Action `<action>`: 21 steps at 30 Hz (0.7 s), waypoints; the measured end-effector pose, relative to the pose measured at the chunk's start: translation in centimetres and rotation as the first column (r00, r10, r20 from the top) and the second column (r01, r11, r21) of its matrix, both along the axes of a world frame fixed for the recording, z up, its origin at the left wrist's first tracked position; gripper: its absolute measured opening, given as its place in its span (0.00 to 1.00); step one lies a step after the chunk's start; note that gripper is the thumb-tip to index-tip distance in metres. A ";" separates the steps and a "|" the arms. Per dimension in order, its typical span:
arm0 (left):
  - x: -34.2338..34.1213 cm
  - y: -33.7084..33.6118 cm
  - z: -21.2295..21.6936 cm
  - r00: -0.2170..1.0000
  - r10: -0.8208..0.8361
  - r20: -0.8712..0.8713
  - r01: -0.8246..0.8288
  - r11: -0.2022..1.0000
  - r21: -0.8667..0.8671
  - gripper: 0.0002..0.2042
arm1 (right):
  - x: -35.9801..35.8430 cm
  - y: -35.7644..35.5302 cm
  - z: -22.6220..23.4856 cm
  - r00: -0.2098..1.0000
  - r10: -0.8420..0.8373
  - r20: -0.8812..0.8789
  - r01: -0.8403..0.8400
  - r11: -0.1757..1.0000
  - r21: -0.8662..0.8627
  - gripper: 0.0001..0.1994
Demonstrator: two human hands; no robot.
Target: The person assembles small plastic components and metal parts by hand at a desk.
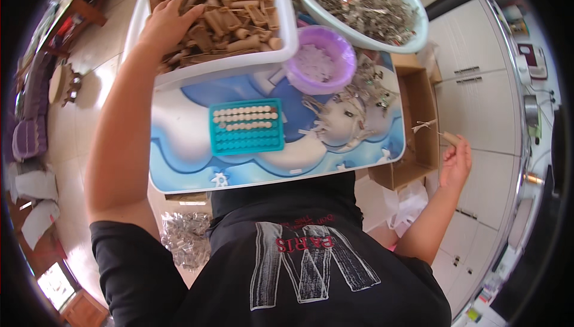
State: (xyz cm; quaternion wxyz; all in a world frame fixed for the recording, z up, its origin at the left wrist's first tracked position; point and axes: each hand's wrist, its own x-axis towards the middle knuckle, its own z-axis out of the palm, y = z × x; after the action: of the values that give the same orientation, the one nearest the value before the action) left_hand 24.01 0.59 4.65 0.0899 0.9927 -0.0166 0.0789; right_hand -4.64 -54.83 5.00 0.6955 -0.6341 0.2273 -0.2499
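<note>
My left hand rests on the heap of small brown cardboard tubes in a white plastic bin. Its thumb and fingers are apart, and some fingertips are hidden among the tubes. Out to the right, my right hand pinches a single brown cardboard tube. From that tube a thin pale cord with a knotted bundle stretches left over an open cardboard box. On the table before me lies a teal tray with rows of small round white pieces.
A patterned blue-and-white table spans the front. On it are a purple bowl of whitish bits and loose corded metal pieces. A pale blue basin of metal parts stands behind. White cabinets line the right.
</note>
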 end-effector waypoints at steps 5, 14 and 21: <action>-0.5 -1.3 1.9 0.881 -0.371 -0.293 0.453 0.839 0.301 0.25 | -1.7 -3.8 -5.1 0.944 -0.141 -0.297 0.119 0.989 -0.091 0.13; 0.7 -1.4 0.5 0.935 -0.131 -0.328 0.130 0.991 -0.025 0.40 | 3.0 7.4 -5.0 0.936 0.138 -0.324 -0.311 0.755 -0.578 0.14; 1.0 -2.3 0.3 0.944 -0.025 -0.329 0.036 0.999 0.025 0.40 | 5.7 18.5 -2.6 0.828 0.439 -0.350 -0.488 0.255 -0.835 0.12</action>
State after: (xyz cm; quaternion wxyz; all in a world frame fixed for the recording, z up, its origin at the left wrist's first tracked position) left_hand 24.96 -1.74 4.93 0.0775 0.9928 -0.0179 -0.0893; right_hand 1.05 -36.33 2.43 0.2789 -0.9469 -0.1236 -0.1016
